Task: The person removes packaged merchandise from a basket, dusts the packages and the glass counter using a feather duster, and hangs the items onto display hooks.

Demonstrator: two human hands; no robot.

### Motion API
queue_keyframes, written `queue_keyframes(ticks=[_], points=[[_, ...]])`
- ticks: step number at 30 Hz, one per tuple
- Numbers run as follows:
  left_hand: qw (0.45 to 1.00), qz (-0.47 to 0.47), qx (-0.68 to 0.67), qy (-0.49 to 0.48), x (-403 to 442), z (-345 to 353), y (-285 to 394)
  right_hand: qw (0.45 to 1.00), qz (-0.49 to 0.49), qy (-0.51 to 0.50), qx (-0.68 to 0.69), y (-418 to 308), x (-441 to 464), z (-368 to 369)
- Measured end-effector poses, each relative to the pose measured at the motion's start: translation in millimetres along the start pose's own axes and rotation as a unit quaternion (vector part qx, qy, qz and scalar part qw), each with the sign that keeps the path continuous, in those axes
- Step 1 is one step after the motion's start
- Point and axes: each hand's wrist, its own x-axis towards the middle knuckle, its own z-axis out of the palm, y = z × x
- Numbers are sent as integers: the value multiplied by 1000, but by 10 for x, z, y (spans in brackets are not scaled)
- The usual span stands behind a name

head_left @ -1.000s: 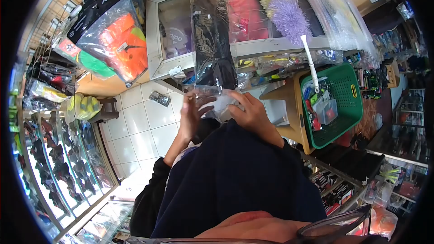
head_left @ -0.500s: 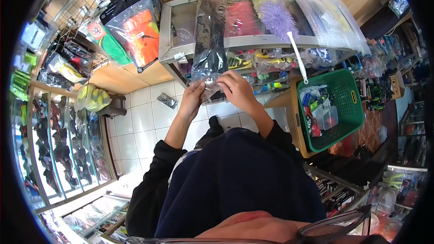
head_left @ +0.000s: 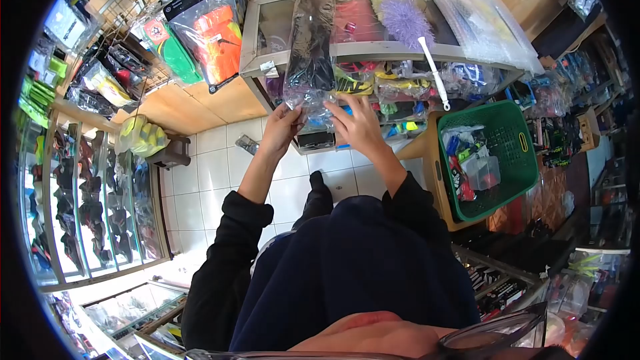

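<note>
A long clear plastic bag [head_left: 312,60] with a black, folded-looking item inside lies lengthwise on the glass display case [head_left: 272,50], its near end hanging over the front edge. My left hand [head_left: 283,123] pinches the near left corner of the bag between thumb and fingers. At the near right edge, my right hand [head_left: 360,123] has its fingertips on the crinkled plastic, some fingers spread. What exactly the black item is cannot be made out. To the right of the bag rests a feather duster [head_left: 403,20] with its white handle sticking out past the case.
A green basket [head_left: 497,210] with small packaged goods stands to my right. Bubble wrap [head_left: 480,27] lies on the case. Packaged orange gloves [head_left: 217,40] hang at the left, above a dark stool [head_left: 175,152]. A small packet [head_left: 247,144] is on the tiled floor [head_left: 213,167].
My hands have moved slightly apart at the bag's near end, and the right fingers have spread. The bag's end looks flatter. The view has shifted a little.
</note>
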Motion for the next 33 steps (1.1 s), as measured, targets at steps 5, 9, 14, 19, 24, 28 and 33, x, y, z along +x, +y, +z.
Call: queue_keyframes(ticks=[5, 9, 14, 19, 24, 28, 33], points=[[980, 140, -136, -51, -136, -90, 15, 997, -61, 41, 14, 104, 189, 49], [912, 348, 215, 33, 4, -287, 171, 992, 12, 81, 91, 209, 308, 102], [853, 350, 384, 41, 389, -112, 474, 993, 44, 81, 77, 325, 650, 118], [856, 301, 412, 84, 708, -107, 430, 979, 156, 57, 114, 504, 918, 218], [878, 268, 391, 71, 777, -49, 537, 954, 272, -29, 121, 687, 979, 381], [823, 269, 497, 57, 792, -45, 586, 938, 321, -33, 125, 701, 1027, 422], [636, 509, 568, 116, 855, 14, 743, 934, 336, -49, 113, 692, 1106, 410]])
